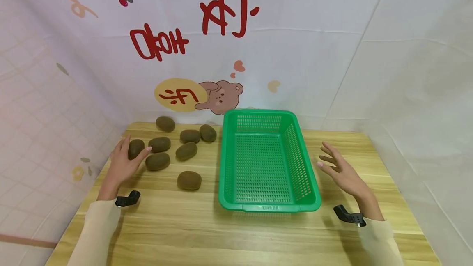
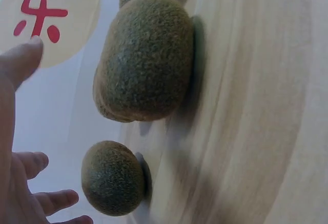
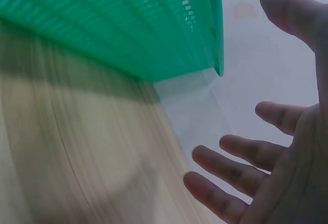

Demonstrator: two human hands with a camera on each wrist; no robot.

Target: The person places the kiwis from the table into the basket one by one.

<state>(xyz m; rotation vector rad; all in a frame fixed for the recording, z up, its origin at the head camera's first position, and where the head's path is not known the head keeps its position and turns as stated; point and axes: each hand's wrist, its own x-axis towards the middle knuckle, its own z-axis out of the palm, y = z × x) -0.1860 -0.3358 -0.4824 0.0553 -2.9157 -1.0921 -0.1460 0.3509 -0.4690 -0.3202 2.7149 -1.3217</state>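
My left hand (image 1: 123, 161) reaches over the leftmost kiwi (image 1: 136, 149), thumb and fingers spread to either side of it. In the left wrist view, a gap shows between the fingers (image 2: 56, 201) and the nearest small-looking kiwi (image 2: 113, 178); a bigger-looking kiwi (image 2: 148, 57) lies close to the camera. Several more brown kiwis lie loosely grouped left of a green plastic basket (image 1: 264, 207). Just right of that basket hovers my right hand (image 1: 343, 175), fingers spread and holding nothing. Its thumb (image 3: 292, 16) points toward the basket side.
The wooden table (image 1: 166, 225) is backed by a white printed cloth (image 1: 303, 52), which also hangs along the left and right sides. One kiwi (image 1: 189, 180) lies nearer the front, apart from the others. The basket's far rim stands close to the back cloth.
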